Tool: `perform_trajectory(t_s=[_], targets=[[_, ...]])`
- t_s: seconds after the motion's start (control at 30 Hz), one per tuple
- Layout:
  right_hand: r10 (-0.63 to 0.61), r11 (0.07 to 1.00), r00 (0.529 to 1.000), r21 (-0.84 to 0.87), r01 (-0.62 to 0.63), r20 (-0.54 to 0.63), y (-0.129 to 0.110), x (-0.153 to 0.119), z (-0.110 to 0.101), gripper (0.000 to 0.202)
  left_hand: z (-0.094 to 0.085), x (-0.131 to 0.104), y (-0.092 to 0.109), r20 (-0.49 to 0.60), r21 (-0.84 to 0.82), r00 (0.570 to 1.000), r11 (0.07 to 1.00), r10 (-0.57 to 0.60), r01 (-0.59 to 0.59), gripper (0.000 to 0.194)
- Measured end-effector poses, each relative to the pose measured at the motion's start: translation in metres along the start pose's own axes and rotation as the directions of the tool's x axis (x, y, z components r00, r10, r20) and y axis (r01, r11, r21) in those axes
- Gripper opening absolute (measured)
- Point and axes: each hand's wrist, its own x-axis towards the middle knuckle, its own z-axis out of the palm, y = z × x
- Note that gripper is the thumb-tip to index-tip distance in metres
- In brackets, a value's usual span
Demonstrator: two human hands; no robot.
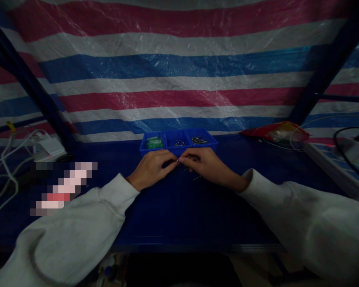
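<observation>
My left hand (155, 166) and my right hand (214, 166) meet over the blue table, fingertip to fingertip. Thumb and forefinger of each are pinched on a small shiny metal piece (177, 160), too small to name. Thin metal pins (196, 178) show below the curled fingers of my right hand; whether they are held or lie on the table I cannot tell. Just beyond both hands is a blue divided bin (165, 140). Green pieces (154, 142) fill its left compartment, a few metal pieces (179, 143) lie in the middle one, and more metal pieces (198, 140) in the right.
A red and yellow bag (277, 131) lies at the back right, near a white box-like object (341, 163) with a black cable. White cables and a power strip (49, 147) are at the left. A striped plastic sheet (179, 67) hangs behind the table (197, 219).
</observation>
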Motion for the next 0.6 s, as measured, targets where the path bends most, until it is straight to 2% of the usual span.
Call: perform_trajectory(t_s=[0.13, 0.33, 0.6], targets=[[-0.003, 0.999, 0.999, -0.042, 0.001, -0.044, -0.0009, 0.0007, 0.0013, 0.025, 0.0002, -0.0015, -0.0004, 0.016, 0.017, 0.999, 0.999, 0.036, -0.036, 0.013], [0.005, 0.997, 0.999, -0.076, -0.009, -0.049, 0.0004, 0.0014, 0.0011, 0.024, -0.0012, -0.0020, -0.0001, 0.008, 0.014, 0.997, 0.997, 0.071, -0.071, 0.011], [0.049, 0.998, 0.998, -0.024, -0.050, -0.047, 0.0000, 0.0026, 0.0001, 0.024, -0.0004, -0.0019, -0.0004, 0.006, 0.004, 0.997, 0.997, 0.073, -0.073, 0.011]])
